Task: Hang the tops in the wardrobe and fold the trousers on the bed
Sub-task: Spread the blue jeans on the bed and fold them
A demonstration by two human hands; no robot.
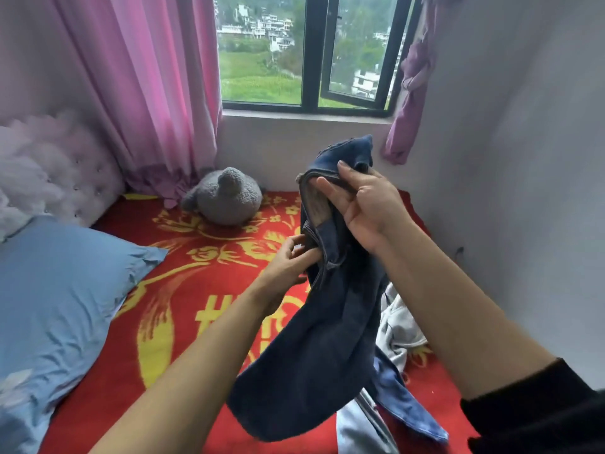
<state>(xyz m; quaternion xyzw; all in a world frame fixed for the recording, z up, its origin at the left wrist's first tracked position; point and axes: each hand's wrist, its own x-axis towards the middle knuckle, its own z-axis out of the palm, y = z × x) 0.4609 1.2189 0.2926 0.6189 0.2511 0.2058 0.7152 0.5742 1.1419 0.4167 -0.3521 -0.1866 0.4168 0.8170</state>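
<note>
At the near right corner of the bed, close to the wall-side edge, a heap of clothes lies on the red and yellow blanket. It is made up of a pale grey garment and strips of lighter blue denim that spill toward the near edge. A black sleeve covers the right upper arm beside it.

Just above the heap, held clear of the blanket, hang the dark blue trousers, their legs bunched and drooping toward the near edge. The left grip is closed on a seam at the waist opening, thumb and fingertips pinching the cloth. Higher and a little farther off, the right grip pinches the waistband, thumb on top and forefinger laid across the pale inside of the waist.

Along the left edge a light blue pillow lies against a tufted lilac headboard. At the far edge, near its middle, a grey plush toy sits on the blanket. Behind it a pink curtain hangs down to the bed. A dark-framed window stands partly open, with a purple curtain knotted at its right.
</note>
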